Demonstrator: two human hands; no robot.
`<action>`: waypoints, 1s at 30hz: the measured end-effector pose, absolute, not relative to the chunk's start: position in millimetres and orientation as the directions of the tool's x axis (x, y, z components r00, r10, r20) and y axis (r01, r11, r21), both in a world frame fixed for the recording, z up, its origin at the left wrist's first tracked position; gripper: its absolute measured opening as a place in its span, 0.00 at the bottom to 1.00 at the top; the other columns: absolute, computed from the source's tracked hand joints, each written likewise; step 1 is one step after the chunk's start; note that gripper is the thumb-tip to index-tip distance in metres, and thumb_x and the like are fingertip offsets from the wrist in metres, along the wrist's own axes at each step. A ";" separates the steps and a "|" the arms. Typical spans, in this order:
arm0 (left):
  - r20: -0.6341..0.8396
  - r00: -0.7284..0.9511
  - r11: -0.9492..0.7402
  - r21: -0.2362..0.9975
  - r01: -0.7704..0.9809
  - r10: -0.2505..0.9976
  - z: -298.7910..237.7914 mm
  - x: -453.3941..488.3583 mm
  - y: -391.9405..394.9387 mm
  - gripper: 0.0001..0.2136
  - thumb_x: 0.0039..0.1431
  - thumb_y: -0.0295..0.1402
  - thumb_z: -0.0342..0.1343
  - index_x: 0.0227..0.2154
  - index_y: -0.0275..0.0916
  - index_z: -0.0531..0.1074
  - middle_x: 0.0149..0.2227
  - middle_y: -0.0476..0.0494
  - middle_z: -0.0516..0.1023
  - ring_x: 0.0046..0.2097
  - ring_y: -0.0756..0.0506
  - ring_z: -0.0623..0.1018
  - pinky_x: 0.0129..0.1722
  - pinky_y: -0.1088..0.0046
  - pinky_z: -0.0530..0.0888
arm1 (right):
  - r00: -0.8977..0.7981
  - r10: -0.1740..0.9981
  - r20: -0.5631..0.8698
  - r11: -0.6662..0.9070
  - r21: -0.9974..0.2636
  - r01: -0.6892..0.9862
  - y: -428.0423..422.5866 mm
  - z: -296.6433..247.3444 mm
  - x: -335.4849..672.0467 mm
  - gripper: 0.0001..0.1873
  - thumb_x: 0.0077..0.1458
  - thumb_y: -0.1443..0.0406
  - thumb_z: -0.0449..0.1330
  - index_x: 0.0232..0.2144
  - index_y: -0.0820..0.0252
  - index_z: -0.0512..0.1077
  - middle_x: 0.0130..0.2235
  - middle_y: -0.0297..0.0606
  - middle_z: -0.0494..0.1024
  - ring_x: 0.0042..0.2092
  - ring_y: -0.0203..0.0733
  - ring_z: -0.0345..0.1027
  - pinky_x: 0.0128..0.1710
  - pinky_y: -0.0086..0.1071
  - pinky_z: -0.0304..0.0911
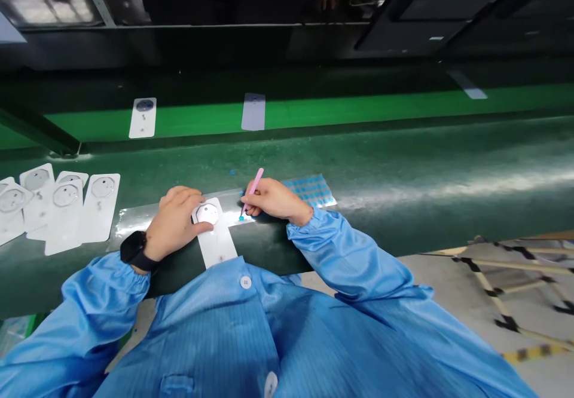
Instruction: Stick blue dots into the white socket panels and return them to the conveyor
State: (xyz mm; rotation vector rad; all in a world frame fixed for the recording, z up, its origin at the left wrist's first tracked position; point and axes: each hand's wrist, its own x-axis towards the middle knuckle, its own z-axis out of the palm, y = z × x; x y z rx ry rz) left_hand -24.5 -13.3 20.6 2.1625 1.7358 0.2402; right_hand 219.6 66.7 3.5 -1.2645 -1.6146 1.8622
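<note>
My left hand (177, 219), with a black watch on its wrist, holds a white panel (217, 245) at its upper left. The thumb rests on the panel, just below its round clear part, and the fingers curl by the top edge. In my right hand (275, 198) are slim pink tweezers (253, 186), pinched between thumb and fingers and pointing down. Their tip meets a small blue piece (241, 218) on a clear plastic strip (143, 217) that runs under the hands. Beyond my right hand lies a sheet of small blue pieces (311, 190).
Several similar white panels (101, 210) overlap on the left of the green bench (403, 165). Behind, on a bright green strip, lie another white panel (142, 124) and a greyish one (253, 114). A tube frame (493, 290) stands on the floor at the right.
</note>
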 end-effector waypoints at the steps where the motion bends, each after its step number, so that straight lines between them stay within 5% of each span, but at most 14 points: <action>1: -0.093 0.254 -0.201 0.382 0.902 0.963 16.7 -24.7 -9.5 0.20 0.48 0.41 0.68 0.45 0.42 0.77 0.54 0.37 0.78 0.62 0.30 0.68 0.60 0.49 0.65 | -0.531 0.751 -0.394 -0.315 -0.919 0.236 66.6 3.0 221.9 0.11 0.52 0.69 0.69 0.22 0.64 0.72 0.21 0.35 0.79 0.22 0.32 0.74 0.22 0.21 0.71; 7: -0.089 0.319 -0.252 0.434 0.865 0.943 4.1 -23.7 -5.2 0.17 0.51 0.38 0.68 0.46 0.46 0.80 0.56 0.40 0.78 0.65 0.27 0.64 0.58 0.43 0.63 | -0.510 0.785 -0.352 -0.363 -0.928 0.081 64.5 12.0 220.4 0.19 0.48 0.57 0.72 0.25 0.63 0.69 0.22 0.37 0.79 0.23 0.36 0.75 0.23 0.24 0.71; 15: -0.070 0.321 -0.244 0.506 0.827 0.944 -0.1 -22.7 -5.6 0.20 0.51 0.36 0.68 0.48 0.43 0.75 0.49 0.40 0.81 0.54 0.35 0.74 0.54 0.54 0.70 | -0.561 0.750 -0.350 -0.178 -0.924 0.338 74.1 15.3 171.5 0.12 0.58 0.71 0.63 0.22 0.63 0.70 0.19 0.34 0.77 0.20 0.32 0.72 0.19 0.20 0.67; 30: 0.103 0.333 -0.335 0.534 0.777 0.937 -9.4 -24.4 -11.9 0.20 0.51 0.31 0.67 0.44 0.40 0.65 0.58 0.33 0.72 0.60 0.34 0.72 0.57 0.51 0.71 | -0.548 0.749 -0.373 -0.182 -0.911 0.370 78.7 8.9 169.1 0.15 0.61 0.73 0.60 0.22 0.64 0.70 0.19 0.36 0.78 0.20 0.33 0.73 0.18 0.21 0.68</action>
